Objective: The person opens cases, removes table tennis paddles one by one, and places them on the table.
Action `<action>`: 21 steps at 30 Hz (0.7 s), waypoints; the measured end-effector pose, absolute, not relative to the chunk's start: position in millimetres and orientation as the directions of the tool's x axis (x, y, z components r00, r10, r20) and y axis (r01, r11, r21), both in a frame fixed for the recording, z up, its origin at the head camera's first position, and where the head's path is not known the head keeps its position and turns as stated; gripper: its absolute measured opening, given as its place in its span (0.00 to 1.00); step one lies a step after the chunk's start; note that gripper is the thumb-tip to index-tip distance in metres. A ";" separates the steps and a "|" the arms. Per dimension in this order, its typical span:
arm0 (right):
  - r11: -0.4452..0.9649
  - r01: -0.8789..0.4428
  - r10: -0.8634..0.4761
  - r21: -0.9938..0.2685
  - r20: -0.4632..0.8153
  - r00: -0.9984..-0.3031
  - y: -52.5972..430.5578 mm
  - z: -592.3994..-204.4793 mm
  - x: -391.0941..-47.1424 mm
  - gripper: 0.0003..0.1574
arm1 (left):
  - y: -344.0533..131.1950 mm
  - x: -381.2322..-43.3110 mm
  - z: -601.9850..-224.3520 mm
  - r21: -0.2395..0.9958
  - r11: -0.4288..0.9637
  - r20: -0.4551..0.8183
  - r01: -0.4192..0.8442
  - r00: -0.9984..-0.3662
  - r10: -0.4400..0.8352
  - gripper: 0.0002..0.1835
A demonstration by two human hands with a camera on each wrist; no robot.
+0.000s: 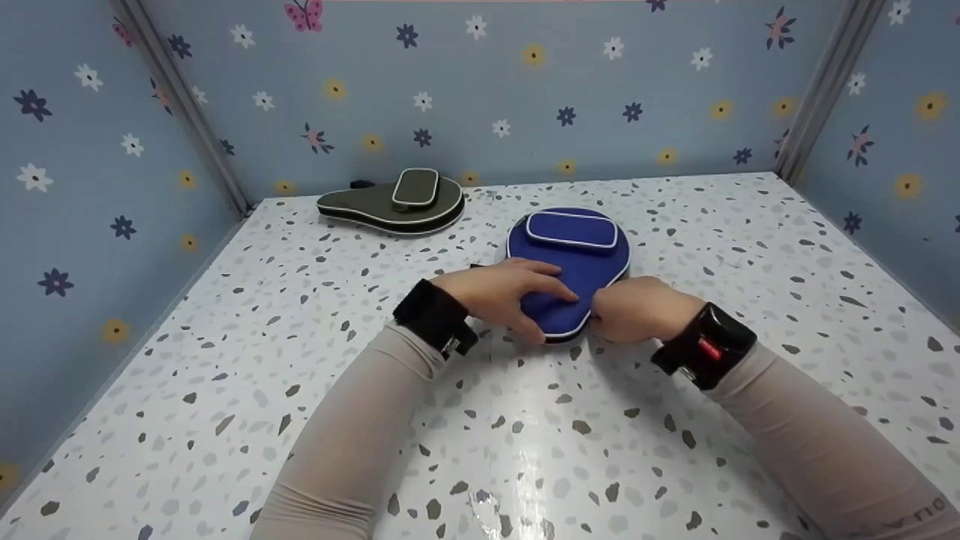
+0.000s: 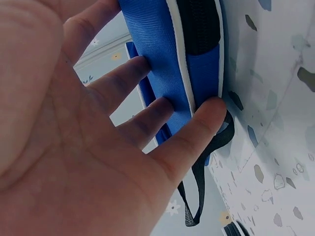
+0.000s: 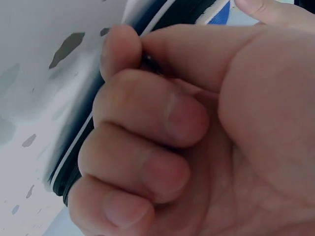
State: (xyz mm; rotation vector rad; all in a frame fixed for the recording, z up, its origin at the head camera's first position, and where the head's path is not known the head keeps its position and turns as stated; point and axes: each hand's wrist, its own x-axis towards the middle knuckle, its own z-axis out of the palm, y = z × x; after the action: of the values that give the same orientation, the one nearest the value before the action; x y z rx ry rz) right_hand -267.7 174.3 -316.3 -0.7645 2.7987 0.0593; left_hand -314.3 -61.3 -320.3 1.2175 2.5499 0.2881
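Note:
A blue table tennis paddle case (image 1: pixel 589 266) with white piping lies flat on the table, its small front pocket at the far end. My left hand (image 1: pixel 504 296) rests on the near left part of it, fingers spread and touching the cloth and side edge. Along that side, the left wrist view shows a black zipper (image 2: pixel 198 24) and a black strap loop (image 2: pixel 199 184). At the case's near right edge, my right hand (image 1: pixel 637 309) has its fingers curled. Thumb and index pinch a small dark zipper pull (image 3: pixel 150 62), mostly hidden by the fingers.
An olive green paddle case (image 1: pixel 356 201) with white piping lies at the back left of the speckled white table (image 1: pixel 300 420). Blue flowered panels (image 1: pixel 480 90) enclose the table at the back and both sides.

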 end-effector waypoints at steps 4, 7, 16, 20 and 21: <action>0.849 -0.527 -0.517 -0.039 -0.273 -0.812 171.8 -312.4 -263.3 0.10 | -61.4 -314.4 -320.5 0.306 0.623 -0.179 0.720 -0.599 0.781 0.41; 0.843 -0.537 -0.521 -0.034 -0.305 -0.797 169.6 -311.3 -261.1 0.10 | -61.4 -314.5 -320.8 0.304 0.622 -0.177 0.721 -0.599 0.781 0.42; 0.842 -0.538 -0.520 -0.041 -0.332 -0.787 167.0 -310.2 -258.6 0.13 | -62.0 -314.0 -321.1 0.298 0.619 -0.163 0.727 -0.600 0.783 0.42; 0.833 -0.550 -0.540 -0.066 -0.312 -0.781 170.3 -309.9 -259.7 0.11 | -61.5 -313.3 -322.2 0.293 0.623 -0.153 0.725 -0.608 0.779 0.42; 0.830 -0.553 -0.547 -0.075 -0.302 -0.780 171.7 -309.8 -260.3 0.10 | -60.9 -313.1 -322.9 0.288 0.624 -0.147 0.726 -0.611 0.778 0.42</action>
State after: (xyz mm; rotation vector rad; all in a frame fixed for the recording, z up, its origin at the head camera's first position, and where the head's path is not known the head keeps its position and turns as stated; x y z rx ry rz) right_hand -260.3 171.7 -309.8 -0.8341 2.6995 0.0256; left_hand -313.1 -60.9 -322.9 1.2256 2.5919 0.2909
